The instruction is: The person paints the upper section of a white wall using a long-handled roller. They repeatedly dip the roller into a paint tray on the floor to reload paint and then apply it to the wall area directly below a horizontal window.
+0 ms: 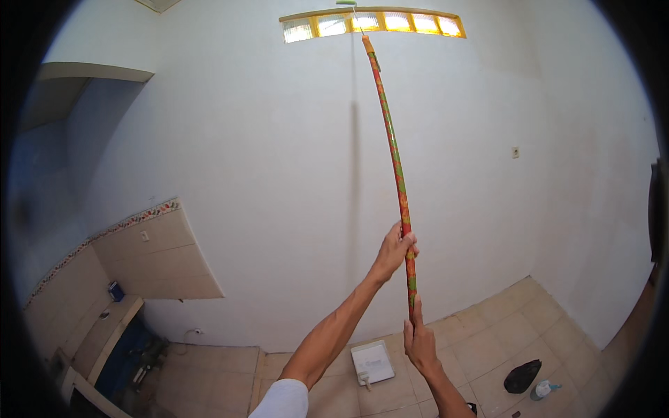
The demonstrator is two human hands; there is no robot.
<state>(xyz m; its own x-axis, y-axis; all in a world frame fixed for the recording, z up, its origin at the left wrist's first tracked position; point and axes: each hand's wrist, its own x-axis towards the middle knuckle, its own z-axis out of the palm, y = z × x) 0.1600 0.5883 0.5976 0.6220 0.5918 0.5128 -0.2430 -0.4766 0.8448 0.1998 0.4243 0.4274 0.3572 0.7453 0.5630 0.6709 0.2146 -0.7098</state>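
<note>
A long pole with a red, green and orange pattern [393,141] rises in front of a white wall [272,172]. My left hand [394,251] is wrapped around its lower middle. Further down, my right hand [419,337] grips it near the lower end, the index finger lying along the shaft. At the pole's top is a paint roller [346,3] with a green cover, its thin metal frame passing in front of the glass-block window [366,22]. Whether the roller touches the wall cannot be told. On the tiled floor lies a white paint tray [373,363] with a brush [365,380] on it.
A black plastic bag [522,376] and a small container with a blue-handled item [543,390] stand on the floor at right. At left are a tiled counter [112,326] with a blue can [115,291], and a tiled wall panel [157,251]. A wall socket [515,152] is at right.
</note>
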